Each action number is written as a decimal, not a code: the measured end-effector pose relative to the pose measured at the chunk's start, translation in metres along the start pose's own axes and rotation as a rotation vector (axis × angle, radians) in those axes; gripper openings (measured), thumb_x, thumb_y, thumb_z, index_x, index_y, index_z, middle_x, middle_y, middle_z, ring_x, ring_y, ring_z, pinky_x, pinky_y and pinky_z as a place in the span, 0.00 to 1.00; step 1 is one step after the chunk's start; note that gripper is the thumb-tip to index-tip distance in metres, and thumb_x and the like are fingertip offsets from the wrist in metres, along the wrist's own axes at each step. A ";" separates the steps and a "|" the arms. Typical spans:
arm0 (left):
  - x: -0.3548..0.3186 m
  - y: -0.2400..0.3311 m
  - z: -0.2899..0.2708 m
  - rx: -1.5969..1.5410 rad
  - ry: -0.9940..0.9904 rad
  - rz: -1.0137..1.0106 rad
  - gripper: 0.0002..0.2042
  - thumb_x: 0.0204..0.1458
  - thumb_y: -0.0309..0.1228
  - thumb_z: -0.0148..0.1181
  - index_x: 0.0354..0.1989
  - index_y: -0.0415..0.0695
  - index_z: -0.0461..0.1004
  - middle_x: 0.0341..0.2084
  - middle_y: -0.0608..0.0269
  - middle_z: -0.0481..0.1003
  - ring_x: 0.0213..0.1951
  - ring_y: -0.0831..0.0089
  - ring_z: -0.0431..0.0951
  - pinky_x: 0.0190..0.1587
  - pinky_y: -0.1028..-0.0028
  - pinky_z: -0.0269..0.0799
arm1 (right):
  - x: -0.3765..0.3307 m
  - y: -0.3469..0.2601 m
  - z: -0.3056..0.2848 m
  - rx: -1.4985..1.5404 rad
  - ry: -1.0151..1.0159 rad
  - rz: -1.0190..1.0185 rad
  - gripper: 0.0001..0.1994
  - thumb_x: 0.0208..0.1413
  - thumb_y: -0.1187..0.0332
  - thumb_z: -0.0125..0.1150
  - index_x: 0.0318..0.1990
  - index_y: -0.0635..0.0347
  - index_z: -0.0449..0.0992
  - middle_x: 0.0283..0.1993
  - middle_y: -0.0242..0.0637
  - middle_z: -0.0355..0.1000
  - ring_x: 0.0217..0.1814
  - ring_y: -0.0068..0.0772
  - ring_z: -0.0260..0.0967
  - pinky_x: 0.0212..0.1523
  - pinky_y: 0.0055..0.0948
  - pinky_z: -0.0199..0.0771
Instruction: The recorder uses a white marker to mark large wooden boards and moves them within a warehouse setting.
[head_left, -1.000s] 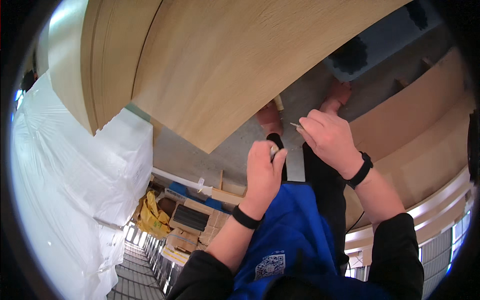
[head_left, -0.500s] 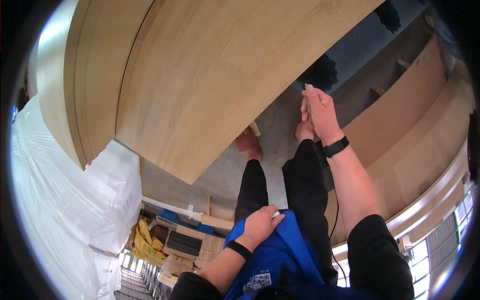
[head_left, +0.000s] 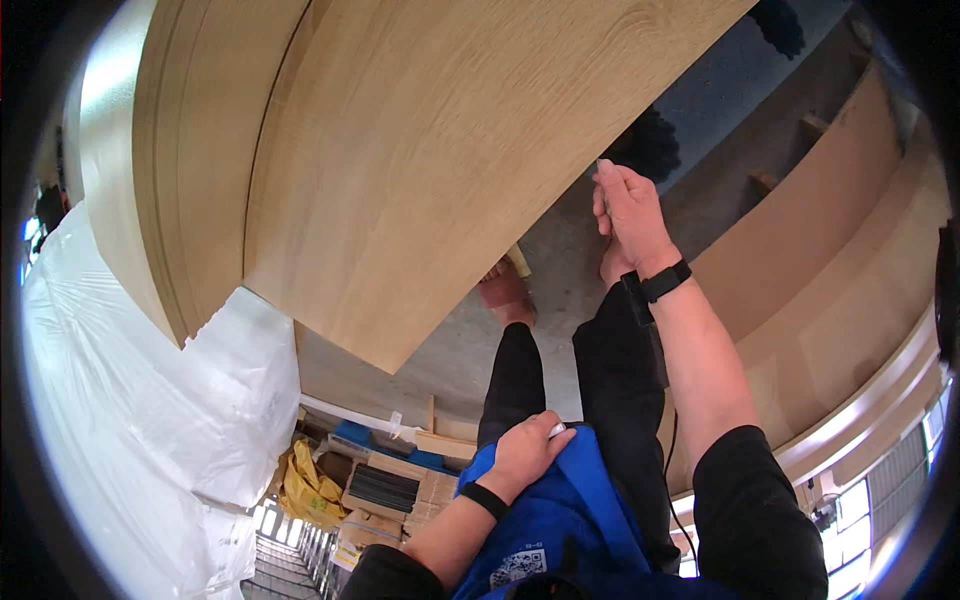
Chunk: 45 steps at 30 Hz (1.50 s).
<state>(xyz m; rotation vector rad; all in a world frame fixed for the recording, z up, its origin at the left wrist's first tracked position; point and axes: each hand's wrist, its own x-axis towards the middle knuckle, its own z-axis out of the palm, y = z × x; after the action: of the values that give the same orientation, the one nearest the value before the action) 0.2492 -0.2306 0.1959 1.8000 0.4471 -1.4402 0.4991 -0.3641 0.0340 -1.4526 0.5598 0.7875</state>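
A big light wooden panel (head_left: pixel 430 150) slants across the upper part of the view, with more panels stacked behind its left edge. My right hand (head_left: pixel 630 215) is stretched out beside the panel's lower right edge, fingers pinched on a small pale piece (head_left: pixel 603 166); a black band sits on that wrist. My left hand (head_left: pixel 520 455) rests low against my blue apron (head_left: pixel 560 520), fingers curled over a small white object (head_left: pixel 556 430). My black-trousered legs and one foot (head_left: pixel 505 295) stand on the grey floor below the panel.
A tall stack wrapped in white plastic (head_left: pixel 150 430) fills the left. Flat cardboard boxes (head_left: pixel 380 490) and something yellow (head_left: pixel 300 480) lie on the floor by it. Long wooden boards (head_left: pixel 820 250) run along the right. A dark blue mat (head_left: pixel 760 70) lies beyond my right hand.
My left hand dropped from beside the right hand down to the apron. My right hand reached out away from my body toward the panel's edge.
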 end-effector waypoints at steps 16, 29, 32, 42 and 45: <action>-0.001 0.001 -0.002 0.012 0.008 0.003 0.16 0.55 0.45 0.58 0.34 0.43 0.72 0.31 0.49 0.77 0.37 0.51 0.78 0.39 0.57 0.73 | 0.005 0.004 0.000 -0.017 -0.023 -0.045 0.19 0.65 0.54 0.50 0.33 0.63 0.72 0.19 0.29 0.65 0.15 0.17 0.59 0.17 0.20 0.58; -0.003 0.000 -0.003 0.047 -0.003 -0.006 0.16 0.55 0.45 0.57 0.34 0.43 0.71 0.32 0.49 0.77 0.38 0.50 0.78 0.39 0.57 0.73 | -0.011 -0.006 -0.001 0.044 -0.020 -0.008 0.21 0.65 0.53 0.49 0.35 0.65 0.72 0.19 0.29 0.65 0.14 0.18 0.59 0.17 0.20 0.58; -0.002 0.001 -0.006 0.041 -0.011 -0.020 0.16 0.55 0.45 0.57 0.34 0.44 0.71 0.32 0.49 0.77 0.38 0.50 0.78 0.40 0.57 0.73 | -0.006 -0.008 0.002 -0.014 -0.001 0.004 0.21 0.65 0.51 0.50 0.35 0.65 0.73 0.19 0.28 0.65 0.14 0.18 0.59 0.17 0.20 0.58; -0.004 0.001 -0.008 0.036 -0.003 -0.013 0.16 0.55 0.45 0.57 0.34 0.43 0.71 0.32 0.49 0.77 0.37 0.51 0.78 0.38 0.57 0.73 | -0.010 0.002 -0.011 -0.036 0.033 -0.005 0.20 0.65 0.53 0.49 0.35 0.63 0.73 0.18 0.28 0.65 0.14 0.16 0.57 0.17 0.18 0.58; 0.001 0.005 -0.006 0.052 -0.011 -0.028 0.16 0.55 0.45 0.57 0.34 0.43 0.71 0.32 0.49 0.77 0.37 0.51 0.78 0.39 0.58 0.73 | -0.002 -0.008 -0.006 0.037 -0.006 -0.035 0.19 0.65 0.53 0.50 0.35 0.63 0.73 0.18 0.27 0.65 0.14 0.16 0.58 0.17 0.17 0.58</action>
<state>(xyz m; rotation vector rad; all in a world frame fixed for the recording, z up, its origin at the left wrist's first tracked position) 0.2572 -0.2292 0.1976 1.8319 0.4341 -1.4926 0.5047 -0.3694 0.0404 -1.4220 0.5398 0.7501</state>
